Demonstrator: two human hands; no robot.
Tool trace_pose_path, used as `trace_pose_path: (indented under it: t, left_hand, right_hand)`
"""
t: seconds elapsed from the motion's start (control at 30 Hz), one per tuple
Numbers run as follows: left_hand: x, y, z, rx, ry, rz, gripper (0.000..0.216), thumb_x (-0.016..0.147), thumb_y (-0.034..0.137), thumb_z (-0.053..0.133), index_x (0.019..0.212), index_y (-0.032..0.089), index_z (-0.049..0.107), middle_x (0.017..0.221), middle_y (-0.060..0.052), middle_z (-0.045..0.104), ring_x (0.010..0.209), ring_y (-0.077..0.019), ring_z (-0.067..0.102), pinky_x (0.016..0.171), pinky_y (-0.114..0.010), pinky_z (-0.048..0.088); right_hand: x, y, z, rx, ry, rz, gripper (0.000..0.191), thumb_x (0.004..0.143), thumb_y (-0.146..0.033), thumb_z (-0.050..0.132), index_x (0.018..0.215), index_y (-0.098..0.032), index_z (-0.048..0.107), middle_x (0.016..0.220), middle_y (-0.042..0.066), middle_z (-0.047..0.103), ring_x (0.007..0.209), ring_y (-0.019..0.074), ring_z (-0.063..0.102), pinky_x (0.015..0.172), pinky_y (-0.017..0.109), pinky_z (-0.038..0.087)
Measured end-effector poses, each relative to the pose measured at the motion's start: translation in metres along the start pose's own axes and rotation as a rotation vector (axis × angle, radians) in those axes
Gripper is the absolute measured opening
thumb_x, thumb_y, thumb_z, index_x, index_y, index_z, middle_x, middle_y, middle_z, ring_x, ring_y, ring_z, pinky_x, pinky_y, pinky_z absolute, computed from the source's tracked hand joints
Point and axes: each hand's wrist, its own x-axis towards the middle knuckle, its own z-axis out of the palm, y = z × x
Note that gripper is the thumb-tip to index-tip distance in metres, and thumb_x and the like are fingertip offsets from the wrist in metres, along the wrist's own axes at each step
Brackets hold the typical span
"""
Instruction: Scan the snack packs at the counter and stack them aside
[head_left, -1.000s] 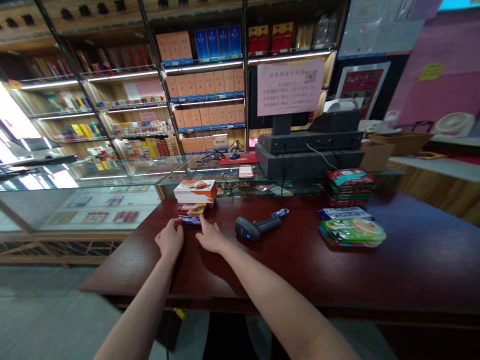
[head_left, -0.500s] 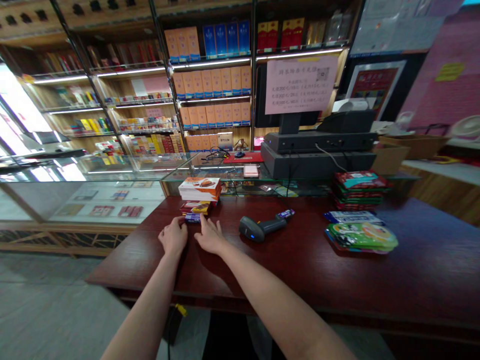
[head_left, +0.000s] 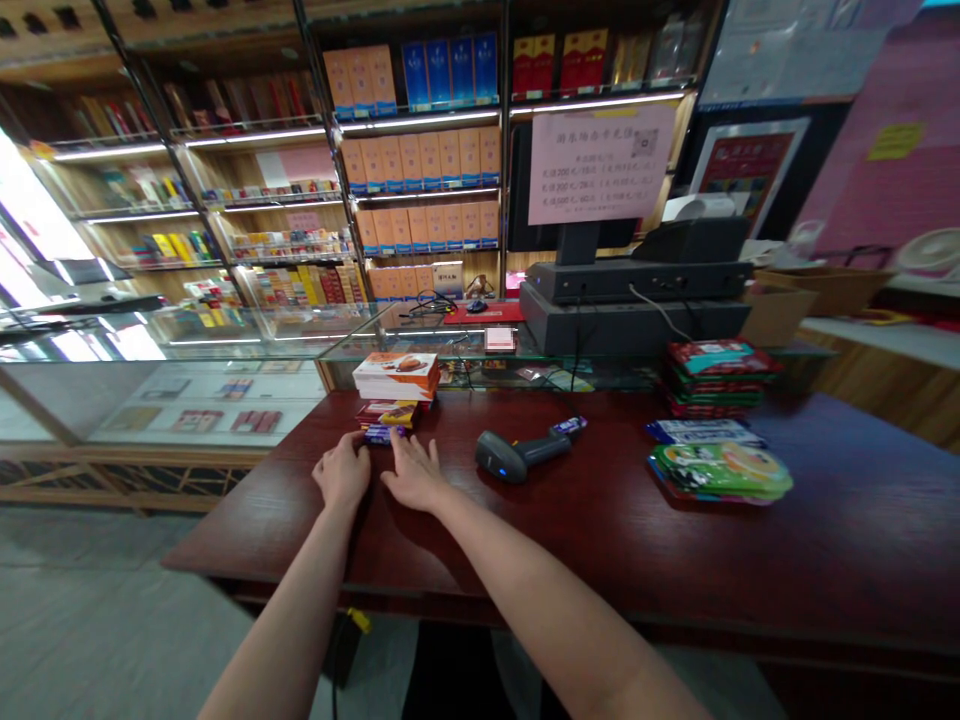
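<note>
Small purple-wrapped bars (head_left: pixel 379 435) lie on the dark red table in front of red and yellow packs (head_left: pixel 390 413). My left hand (head_left: pixel 342 470) rests at their left end, its fingers loosely bent and a fingertip against the wrappers. At the right end, my right hand (head_left: pixel 414 474) has its fingers spread, with the index finger touching the bars. Neither hand is wrapped around them. Behind the packs sits a white and orange box (head_left: pixel 396 376). To the right of my right hand lies a dark barcode scanner (head_left: pixel 517 455), with another purple-wrapped bar (head_left: pixel 568 426) by its handle end.
Green snack packs (head_left: pixel 720 472), a blue-white pack (head_left: pixel 705 433) and a stack of red packs (head_left: pixel 720 375) lie on the table's right side. A cash register (head_left: pixel 637 310) and monitor stand on the glass counter behind. Stocked shelves line the back wall.
Both hands stay at the purple bars, with only a slight shift of the right fingers. The whole view has moved a little; the other things lie as before.
</note>
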Motion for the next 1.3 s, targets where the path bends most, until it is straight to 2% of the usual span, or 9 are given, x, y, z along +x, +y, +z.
trace_pose_path:
  t: [0.23,0.43,0.6,0.73,0.9,1.1,1.3]
  left_hand:
    - [0.000,0.002,-0.002,-0.018,-0.011,-0.012,0.036,0.090,0.025,0.047,0.121,0.023,0.064,0.116,-0.010,0.074,0.115,-0.0296,0.065,0.102,-0.048,0.041]
    - [-0.001,0.003,-0.005,-0.036,-0.024,-0.016,0.036,0.091,0.025,0.047,0.124,0.023,0.061,0.119,-0.009,0.074,0.119,-0.0304,0.063,0.104,-0.048,0.039]
    - [-0.002,0.005,-0.005,-0.045,-0.027,-0.014,0.038,0.090,0.024,0.047,0.126,0.022,0.058,0.123,-0.008,0.072,0.120,-0.0311,0.061,0.106,-0.049,0.037]
    - [-0.004,0.009,-0.007,-0.045,0.064,0.026,0.039,0.091,0.025,0.046,0.128,0.021,0.057,0.120,-0.012,0.071,0.119,-0.0310,0.061,0.105,-0.047,0.038]
    - [-0.005,0.023,-0.009,-0.091,0.235,0.171,0.039,0.091,0.023,0.045,0.128,0.021,0.059,0.115,-0.010,0.071,0.115,-0.0275,0.061,0.105,-0.042,0.038]
    - [-0.001,0.047,-0.007,-0.149,0.269,0.294,0.036,0.088,0.020,0.046,0.120,0.020,0.064,0.109,-0.009,0.072,0.109,-0.0272,0.062,0.105,-0.043,0.038]
    - [0.007,0.071,-0.004,-0.197,0.272,0.338,0.038,0.088,0.021,0.048,0.122,0.021,0.063,0.106,-0.008,0.073,0.108,-0.0268,0.062,0.104,-0.043,0.039]
  right_hand:
    - [-0.001,0.001,0.002,-0.040,0.016,-0.016,0.082,0.092,-0.035,0.050,0.159,-0.012,0.010,0.162,0.024,0.024,0.153,0.0359,0.017,0.121,0.062,0.004]
    - [0.001,0.002,0.002,-0.043,0.008,-0.010,0.083,0.091,-0.036,0.052,0.159,-0.014,0.010,0.163,0.022,0.025,0.153,0.0339,0.016,0.121,0.061,0.004]
    - [0.001,0.005,-0.004,-0.026,0.004,-0.012,0.083,0.089,-0.034,0.054,0.158,-0.014,0.012,0.164,0.020,0.023,0.153,0.0347,0.017,0.122,0.060,0.009]
    - [-0.001,0.006,-0.017,-0.019,0.013,0.003,0.079,0.090,-0.030,0.051,0.158,-0.010,0.015,0.163,0.020,0.026,0.152,0.0363,0.018,0.121,0.061,0.012]
    - [0.001,0.008,-0.034,-0.020,0.076,0.033,0.072,0.089,-0.023,0.049,0.155,-0.009,0.022,0.159,0.022,0.034,0.150,0.0363,0.024,0.120,0.060,0.019]
    - [0.002,0.009,-0.058,-0.003,0.194,0.021,0.061,0.088,-0.018,0.048,0.148,-0.010,0.036,0.148,0.020,0.050,0.143,0.0360,0.037,0.115,0.056,0.031]
    - [-0.003,0.019,-0.090,0.011,0.280,0.002,0.063,0.087,-0.015,0.049,0.149,-0.011,0.038,0.148,0.017,0.051,0.141,0.0320,0.041,0.116,0.051,0.034]
